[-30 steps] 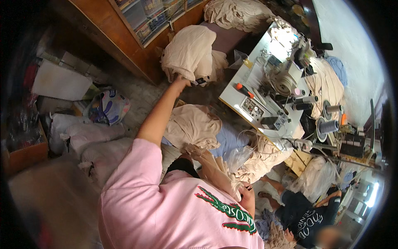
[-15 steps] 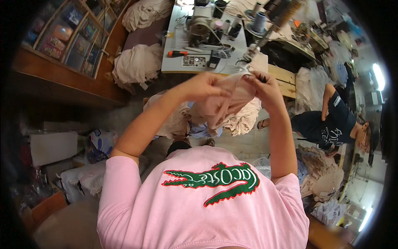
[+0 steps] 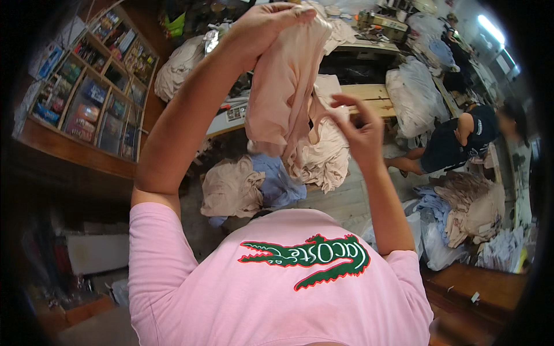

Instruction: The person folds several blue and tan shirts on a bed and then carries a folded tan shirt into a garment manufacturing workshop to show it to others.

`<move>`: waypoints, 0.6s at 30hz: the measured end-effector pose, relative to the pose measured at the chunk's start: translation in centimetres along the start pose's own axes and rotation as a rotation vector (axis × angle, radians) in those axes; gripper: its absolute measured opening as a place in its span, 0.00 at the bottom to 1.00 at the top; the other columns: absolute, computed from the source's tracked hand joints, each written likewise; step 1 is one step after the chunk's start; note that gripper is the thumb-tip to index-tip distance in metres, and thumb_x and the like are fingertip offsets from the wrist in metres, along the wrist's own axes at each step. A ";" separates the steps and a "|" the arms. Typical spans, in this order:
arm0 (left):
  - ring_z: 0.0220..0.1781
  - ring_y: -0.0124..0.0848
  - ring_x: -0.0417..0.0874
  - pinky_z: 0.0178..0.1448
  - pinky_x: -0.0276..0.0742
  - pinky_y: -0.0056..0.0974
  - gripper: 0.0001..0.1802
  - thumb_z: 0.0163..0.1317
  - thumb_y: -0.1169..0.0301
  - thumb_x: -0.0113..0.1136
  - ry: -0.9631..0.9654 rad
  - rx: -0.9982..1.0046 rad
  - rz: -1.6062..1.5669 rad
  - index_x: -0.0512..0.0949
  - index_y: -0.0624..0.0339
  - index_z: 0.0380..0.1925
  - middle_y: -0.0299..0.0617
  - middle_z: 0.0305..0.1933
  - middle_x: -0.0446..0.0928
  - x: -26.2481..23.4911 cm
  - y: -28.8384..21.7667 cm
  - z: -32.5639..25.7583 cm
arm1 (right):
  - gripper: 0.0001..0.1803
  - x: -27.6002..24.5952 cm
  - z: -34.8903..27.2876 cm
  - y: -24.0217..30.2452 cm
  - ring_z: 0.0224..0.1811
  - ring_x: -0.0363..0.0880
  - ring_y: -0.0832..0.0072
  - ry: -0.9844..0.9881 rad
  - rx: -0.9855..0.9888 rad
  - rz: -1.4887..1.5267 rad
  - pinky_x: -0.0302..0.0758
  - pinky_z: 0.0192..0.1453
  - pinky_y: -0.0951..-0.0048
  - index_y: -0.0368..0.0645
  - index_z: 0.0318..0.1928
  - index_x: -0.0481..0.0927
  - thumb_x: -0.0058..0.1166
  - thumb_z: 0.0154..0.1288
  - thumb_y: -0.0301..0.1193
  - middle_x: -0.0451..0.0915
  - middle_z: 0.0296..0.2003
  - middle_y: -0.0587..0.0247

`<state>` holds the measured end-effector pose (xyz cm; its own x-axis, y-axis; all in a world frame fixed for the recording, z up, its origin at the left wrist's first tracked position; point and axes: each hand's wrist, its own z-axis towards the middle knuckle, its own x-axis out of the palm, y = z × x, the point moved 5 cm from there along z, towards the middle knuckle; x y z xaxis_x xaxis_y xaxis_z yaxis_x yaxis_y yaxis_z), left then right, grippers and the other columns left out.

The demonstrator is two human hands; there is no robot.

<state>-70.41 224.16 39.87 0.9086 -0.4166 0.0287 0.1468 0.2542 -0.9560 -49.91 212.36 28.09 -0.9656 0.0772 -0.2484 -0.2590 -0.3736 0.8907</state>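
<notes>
High in front of me, my left hand (image 3: 266,27) is closed on the upper edge of a pale pink garment (image 3: 284,86). The cloth hangs down from it in long folds. To the right of the cloth, my right hand (image 3: 363,128) is raised with its fingers bent and apart, and I see nothing in it. Its fingertips are close to the garment's side; whether they touch it I cannot tell. Behind and below hangs a heap of cream cloth (image 3: 329,155).
The sewing table (image 3: 222,122) is mostly hidden behind the raised garment. Piles of beige (image 3: 231,184) and blue cloth (image 3: 277,181) lie below. At right are a wooden bench (image 3: 366,95), a white plastic sack (image 3: 412,98) and a person in dark clothes (image 3: 444,138). Shelves (image 3: 92,86) stand at left.
My left hand has lifted the garment up and away, so it hangs at full length. My right hand has let go of the cloth and moved down. The view has shifted.
</notes>
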 end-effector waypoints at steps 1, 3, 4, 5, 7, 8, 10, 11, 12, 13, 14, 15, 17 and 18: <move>0.39 0.28 0.86 0.43 0.83 0.34 0.14 0.69 0.62 0.66 0.031 -0.022 -0.010 0.84 0.62 0.45 0.40 0.41 0.85 1.0 -1.3 0.7 | 0.25 0.7 -0.6 -0.1 0.36 0.77 0.85 -0.007 -0.090 -0.105 0.70 0.35 0.79 0.43 0.55 0.83 0.75 0.57 0.32 0.85 0.48 0.68; 0.40 0.30 0.87 0.43 0.84 0.36 0.15 0.68 0.65 0.68 0.012 -0.178 -0.058 0.82 0.63 0.48 0.42 0.43 0.85 3.8 -4.9 0.7 | 0.29 1.4 -1.3 -2.1 0.43 0.82 0.72 -0.047 -0.062 -0.188 0.75 0.43 0.71 0.46 0.58 0.81 0.75 0.56 0.35 0.84 0.50 0.60; 0.40 0.31 0.87 0.44 0.84 0.36 0.15 0.68 0.64 0.68 0.042 -0.135 -0.064 0.82 0.63 0.48 0.42 0.43 0.85 3.9 -5.7 0.9 | 0.27 2.1 -1.5 -3.6 0.46 0.83 0.69 -0.040 -0.004 -0.237 0.76 0.46 0.68 0.46 0.57 0.82 0.74 0.57 0.35 0.83 0.51 0.57; 0.40 0.31 0.87 0.44 0.84 0.36 0.16 0.68 0.63 0.68 0.080 -0.092 -0.080 0.82 0.63 0.48 0.42 0.43 0.85 4.1 -6.4 1.5 | 0.21 1.7 -1.2 -5.7 0.43 0.83 0.74 0.008 0.005 -0.454 0.76 0.44 0.69 0.46 0.53 0.83 0.71 0.60 0.33 0.84 0.44 0.53; 0.40 0.31 0.87 0.44 0.83 0.35 0.16 0.68 0.63 0.68 0.137 -0.033 -0.065 0.82 0.64 0.48 0.41 0.43 0.85 3.9 -7.2 2.4 | 0.16 -1.3 -1.1 -6.9 0.36 0.80 0.74 -0.077 0.046 -0.325 0.76 0.41 0.69 0.40 0.49 0.83 0.68 0.64 0.33 0.85 0.38 0.61; 0.41 0.32 0.86 0.45 0.83 0.36 0.16 0.68 0.63 0.67 0.125 -0.068 0.017 0.82 0.63 0.48 0.41 0.43 0.85 3.4 -7.3 2.5 | 0.14 -3.1 -1.2 -7.5 0.32 0.79 0.74 -0.116 0.066 -0.259 0.76 0.40 0.68 0.37 0.46 0.84 0.67 0.66 0.33 0.85 0.35 0.65; 0.43 0.33 0.86 0.48 0.82 0.38 0.16 0.69 0.61 0.65 0.113 -0.138 0.177 0.82 0.62 0.48 0.41 0.44 0.85 2.6 -6.9 2.6 | 0.08 -9.5 -1.0 -8.0 0.26 0.74 0.78 -0.305 -0.135 -0.229 0.72 0.33 0.71 0.40 0.42 0.85 0.64 0.68 0.31 0.82 0.28 0.71; 0.36 0.23 0.84 0.42 0.80 0.32 0.17 0.59 0.56 0.76 0.183 -0.127 0.292 0.87 0.58 0.39 0.33 0.39 0.86 0.8 -5.4 2.2 | 0.07 -11.6 -1.0 -6.2 0.25 0.71 0.82 -0.363 0.062 -0.191 0.69 0.30 0.74 0.42 0.43 0.86 0.63 0.69 0.31 0.81 0.27 0.74; 0.36 0.23 0.84 0.43 0.80 0.32 0.17 0.58 0.59 0.76 0.323 -0.143 0.433 0.87 0.59 0.40 0.34 0.38 0.86 0.3 -3.9 1.8 | 0.07 -14.7 -1.7 -3.1 0.23 0.68 0.86 -0.444 0.268 -0.171 0.65 0.27 0.77 0.44 0.44 0.86 0.61 0.70 0.30 0.79 0.26 0.77; 0.36 0.24 0.84 0.44 0.80 0.32 0.18 0.56 0.61 0.77 0.467 -0.142 0.580 0.87 0.60 0.41 0.34 0.37 0.86 0.5 -3.1 1.0 | 0.07 -18.5 -1.9 -1.7 0.22 0.65 0.88 -0.510 0.218 -0.234 0.62 0.25 0.79 0.45 0.45 0.87 0.60 0.71 0.30 0.79 0.26 0.78; 0.36 0.24 0.84 0.44 0.80 0.32 0.19 0.55 0.63 0.78 0.606 -0.131 0.729 0.87 0.62 0.43 0.35 0.36 0.86 1.1 -2.7 0.1 | 0.08 -21.6 -2.1 0.0 0.21 0.63 0.90 -0.572 0.165 -0.300 0.58 0.24 0.81 0.46 0.47 0.87 0.59 0.72 0.30 0.78 0.27 0.79; 0.35 0.26 0.84 0.44 0.79 0.34 0.20 0.50 0.63 0.80 0.706 -0.197 1.012 0.87 0.63 0.40 0.37 0.34 0.86 1.3 -1.5 -0.4 | 0.09 -22.7 -2.2 2.9 0.23 0.67 0.89 -0.543 0.140 -0.340 0.62 0.26 0.81 0.45 0.48 0.87 0.59 0.72 0.30 0.79 0.28 0.79; 0.33 0.29 0.84 0.41 0.77 0.37 0.21 0.45 0.62 0.81 0.816 -0.252 1.260 0.87 0.67 0.34 0.45 0.28 0.85 2.1 -0.6 -1.9 | 0.10 -25.7 -2.4 6.9 0.30 0.73 0.87 -0.490 0.037 -0.526 0.70 0.35 0.80 0.42 0.50 0.86 0.58 0.71 0.30 0.81 0.32 0.77; 0.32 0.29 0.83 0.41 0.77 0.37 0.21 0.45 0.61 0.81 0.803 -0.227 1.268 0.87 0.67 0.33 0.44 0.27 0.84 2.1 0.4 -1.5 | 0.11 -28.4 -2.5 8.5 0.35 0.76 0.86 -0.465 -0.034 -0.689 0.74 0.41 0.79 0.41 0.50 0.86 0.58 0.71 0.30 0.83 0.35 0.76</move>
<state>-69.00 222.03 39.06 -0.0737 -0.4024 -0.9125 -0.6743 0.6942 -0.2517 -24.59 204.65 41.75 -0.5041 0.6705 -0.5444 -0.8022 -0.1299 0.5828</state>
